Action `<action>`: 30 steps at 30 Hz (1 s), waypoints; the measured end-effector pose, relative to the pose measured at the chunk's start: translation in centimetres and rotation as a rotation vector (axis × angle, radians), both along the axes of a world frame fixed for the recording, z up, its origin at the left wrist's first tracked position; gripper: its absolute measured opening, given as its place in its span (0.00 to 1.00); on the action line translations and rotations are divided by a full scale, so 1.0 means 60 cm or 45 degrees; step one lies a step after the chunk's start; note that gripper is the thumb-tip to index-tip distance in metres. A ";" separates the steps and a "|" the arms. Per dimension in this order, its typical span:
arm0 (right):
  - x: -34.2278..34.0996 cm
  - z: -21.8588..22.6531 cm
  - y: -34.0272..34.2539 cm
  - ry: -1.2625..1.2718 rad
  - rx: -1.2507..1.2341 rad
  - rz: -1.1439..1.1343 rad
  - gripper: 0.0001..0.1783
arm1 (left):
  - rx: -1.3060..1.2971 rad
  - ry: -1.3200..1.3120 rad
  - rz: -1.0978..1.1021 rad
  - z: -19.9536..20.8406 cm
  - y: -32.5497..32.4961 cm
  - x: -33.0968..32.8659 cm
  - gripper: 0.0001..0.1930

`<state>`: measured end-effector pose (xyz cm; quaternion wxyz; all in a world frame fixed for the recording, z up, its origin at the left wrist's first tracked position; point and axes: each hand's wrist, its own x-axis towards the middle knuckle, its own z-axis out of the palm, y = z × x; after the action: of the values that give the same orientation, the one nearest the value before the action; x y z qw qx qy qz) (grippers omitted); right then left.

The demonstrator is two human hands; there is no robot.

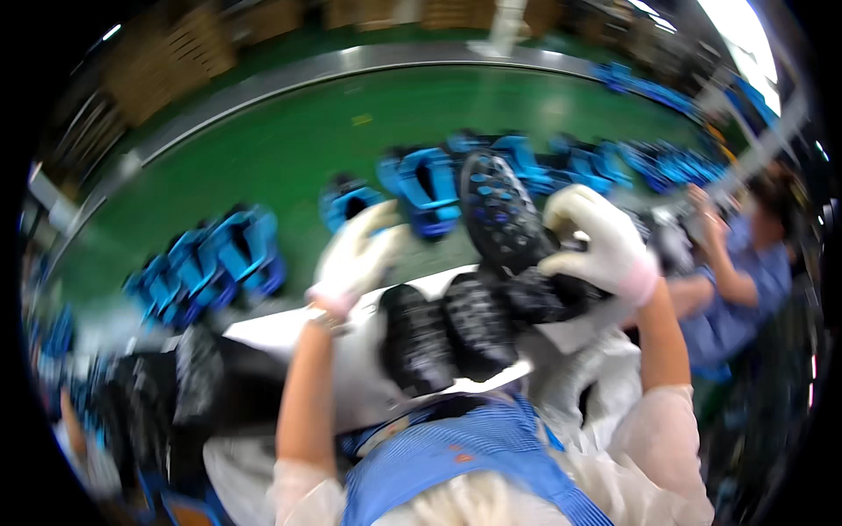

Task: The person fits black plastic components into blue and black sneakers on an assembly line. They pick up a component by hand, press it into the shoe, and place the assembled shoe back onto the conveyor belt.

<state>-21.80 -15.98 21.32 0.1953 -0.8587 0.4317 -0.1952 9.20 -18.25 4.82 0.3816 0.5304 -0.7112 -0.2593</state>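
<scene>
A black shoe (502, 210), its studded sole turned up toward me with small blue spots, stands tilted in front of me. My right hand (601, 241), in a white glove, curls its fingers and thumb at the lower right edge of this shoe, gripping it. To the left, my gloved left hand (358, 256) is raised with fingers apart and somewhat blurred; nothing shows in it. Just beyond it lies a blue shoe-shaped piece (349, 203). Between my forearms, a black shoe sole (417, 340) and a second black sole (478, 326) lie on the white surface (346, 377).
Several bright blue shoe-shaped pieces (430, 188) stand in a row along the green surface (307, 131), with more at left (246, 250). Dark shoes (197, 373) lie at my left. A co-worker in blue (737, 298) sits close on the right. Cardboard boxes (167, 66) stand far left.
</scene>
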 end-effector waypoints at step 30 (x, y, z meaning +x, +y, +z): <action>0.261 -0.159 -0.128 0.398 -0.047 0.102 0.18 | -0.204 0.034 0.393 -0.094 0.030 0.102 0.23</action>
<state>-6.13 -23.67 11.78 0.1178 -0.8986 0.4186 -0.0592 15.35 -16.44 -0.80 0.4674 0.5978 -0.6345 -0.1470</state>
